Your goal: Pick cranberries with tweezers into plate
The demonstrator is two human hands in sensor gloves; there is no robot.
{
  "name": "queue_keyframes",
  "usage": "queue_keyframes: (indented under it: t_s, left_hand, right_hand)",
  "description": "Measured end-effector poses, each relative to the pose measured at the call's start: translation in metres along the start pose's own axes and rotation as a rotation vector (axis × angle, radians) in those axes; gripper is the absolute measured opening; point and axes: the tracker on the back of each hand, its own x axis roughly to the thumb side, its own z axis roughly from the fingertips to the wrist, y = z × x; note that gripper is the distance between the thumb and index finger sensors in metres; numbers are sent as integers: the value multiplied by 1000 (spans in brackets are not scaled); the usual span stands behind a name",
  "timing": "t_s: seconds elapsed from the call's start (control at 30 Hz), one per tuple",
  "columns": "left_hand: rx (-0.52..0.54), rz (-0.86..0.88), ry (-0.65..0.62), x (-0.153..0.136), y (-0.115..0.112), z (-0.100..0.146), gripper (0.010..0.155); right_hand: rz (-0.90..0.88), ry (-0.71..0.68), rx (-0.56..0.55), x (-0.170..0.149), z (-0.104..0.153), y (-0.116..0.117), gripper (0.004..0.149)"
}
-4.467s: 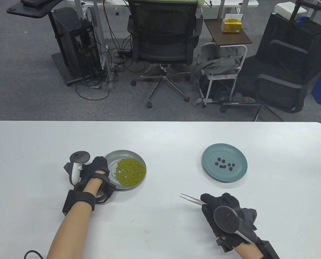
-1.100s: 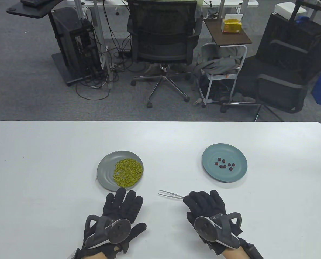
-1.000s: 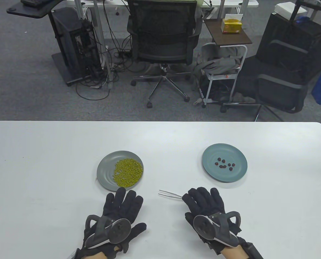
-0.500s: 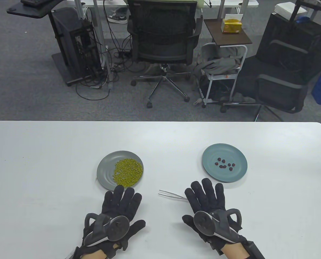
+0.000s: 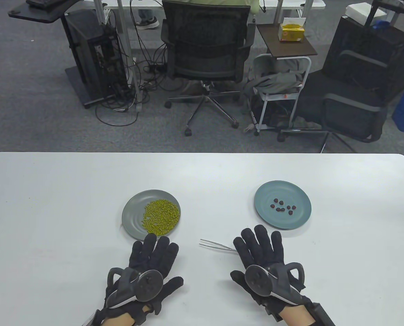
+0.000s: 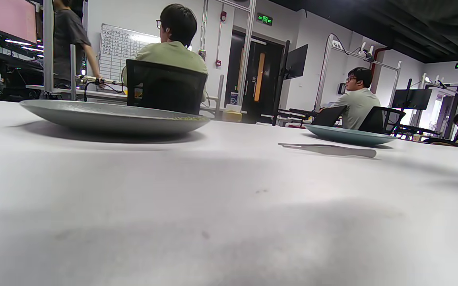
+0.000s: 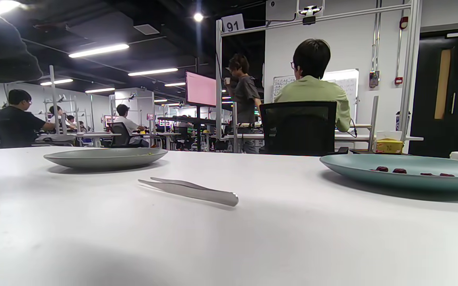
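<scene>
Several dark red cranberries lie on the teal plate at the right, also in the right wrist view. The metal tweezers lie free on the table between my hands, also in the right wrist view and the left wrist view. My right hand rests flat and open beside the tweezers' handle end and holds nothing. My left hand rests flat and open, just below the grey plate of green beans.
The white table's far edge lies beyond both plates. Office chairs, a small cart and desks stand on the floor behind it. People sit at other desks in the wrist views.
The right hand has laid the tweezers down on the table and spread flat beside them. The left hand left the grey plate earlier and now lies flat near the front edge.
</scene>
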Motion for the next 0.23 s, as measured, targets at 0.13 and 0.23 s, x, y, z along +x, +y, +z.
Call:
queue_keyframes:
  t_s: [0.13,0.23]
  left_hand:
    - [-3,3,2,-1,0,0,88]
    - [-4,8,5,-1,0,0,88]
  right_hand:
    - [-12,2,1,-2,3,-1,83]
    - [-22,5,3,-3,4,-2,83]
